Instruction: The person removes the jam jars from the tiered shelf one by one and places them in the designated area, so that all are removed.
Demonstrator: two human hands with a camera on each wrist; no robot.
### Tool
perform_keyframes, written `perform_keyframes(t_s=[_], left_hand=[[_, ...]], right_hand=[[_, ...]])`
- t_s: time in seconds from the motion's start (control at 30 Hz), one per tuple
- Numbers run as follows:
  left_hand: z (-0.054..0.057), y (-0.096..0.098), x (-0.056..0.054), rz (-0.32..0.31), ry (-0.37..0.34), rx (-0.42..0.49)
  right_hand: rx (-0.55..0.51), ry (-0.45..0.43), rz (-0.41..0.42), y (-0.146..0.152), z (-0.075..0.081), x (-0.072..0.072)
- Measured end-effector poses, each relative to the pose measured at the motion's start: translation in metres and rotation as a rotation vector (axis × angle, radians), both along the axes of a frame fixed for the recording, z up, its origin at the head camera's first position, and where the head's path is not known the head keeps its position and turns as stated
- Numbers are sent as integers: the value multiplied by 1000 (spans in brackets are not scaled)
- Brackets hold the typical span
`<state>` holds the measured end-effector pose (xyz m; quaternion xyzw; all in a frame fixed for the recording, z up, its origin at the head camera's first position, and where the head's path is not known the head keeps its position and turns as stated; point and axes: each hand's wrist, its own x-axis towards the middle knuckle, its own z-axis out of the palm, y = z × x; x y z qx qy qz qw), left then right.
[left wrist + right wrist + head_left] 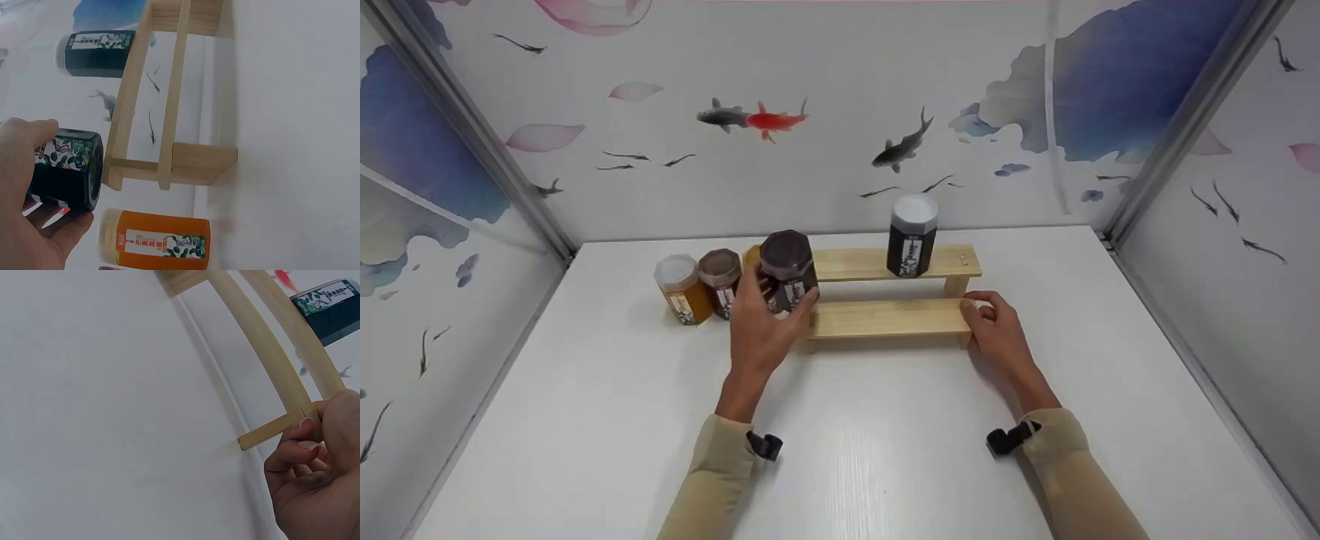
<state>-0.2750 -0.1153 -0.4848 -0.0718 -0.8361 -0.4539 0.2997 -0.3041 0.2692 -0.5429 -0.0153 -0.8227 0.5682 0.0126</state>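
- Head: my left hand [761, 330] holds a dark jar [791, 266] at the left end of a two-tier wooden rack [892, 319]; my right hand [997, 330] pinches the right end of its lower board. A white-lidded jar [913, 251] stands on the upper board.
- Left wrist: my thumb and fingers wrap the dark jar, raised clear of the table; an orange jar [163, 239] stands near the rack.
- Right wrist: my fingers curl at the board's end.
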Motion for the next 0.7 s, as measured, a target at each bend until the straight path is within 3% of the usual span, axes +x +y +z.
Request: perform_keyframes(t_s=[0.17, 0.33, 0.47, 0.7], left_hand=[[-6, -23, 4, 34, -63, 22], [-24, -42, 4, 45, -154, -56], [-36, -52, 2, 22, -246, -101], [-44, -57, 2, -57, -376, -53]], right_hand=[[8, -6, 4, 0, 0, 1], [11, -23, 6, 2, 3, 3], [15, -18, 0, 1, 3, 4], [23, 0, -2, -1, 1, 2]])
